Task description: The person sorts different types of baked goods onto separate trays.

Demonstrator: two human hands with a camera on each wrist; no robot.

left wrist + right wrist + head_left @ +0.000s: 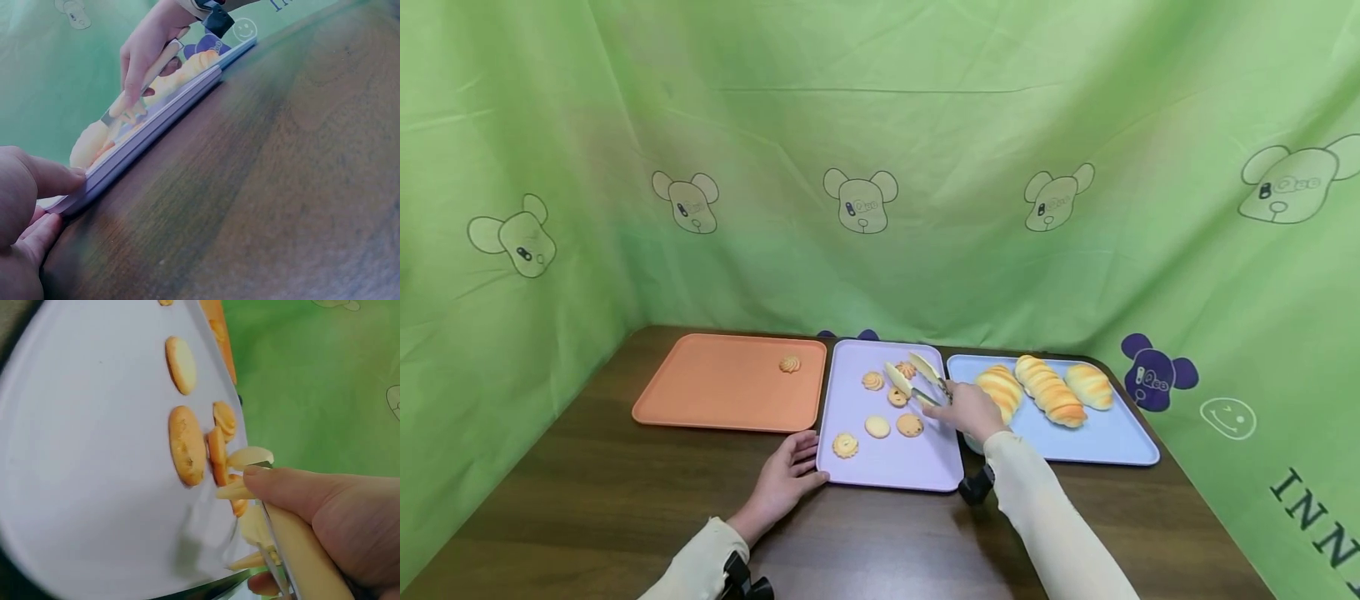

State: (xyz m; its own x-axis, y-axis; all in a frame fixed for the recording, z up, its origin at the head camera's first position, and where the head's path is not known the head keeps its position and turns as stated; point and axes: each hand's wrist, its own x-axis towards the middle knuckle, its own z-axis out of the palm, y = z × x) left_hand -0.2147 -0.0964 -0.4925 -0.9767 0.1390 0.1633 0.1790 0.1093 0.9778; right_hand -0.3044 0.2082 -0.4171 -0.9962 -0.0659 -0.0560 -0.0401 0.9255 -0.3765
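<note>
Head view: I'm watching someone leaning over a lilac tray [925, 467].
Right hand [973, 410]: fingers and thumb are gripping pale-ended tongs [898, 380].
Tongs: ends are standing apart, a swirl cookie [907, 369] showing between them, other cookies [877, 427] lying nearby.
Left hand [782, 479]: thumb and fingers are pinching the lilac tray's near left corner.
Orange tray [722, 383]: is carrying one piped cookie [789, 364].
Blue tray [1108, 442]: is bearing bread rolls [1048, 392].
</note>
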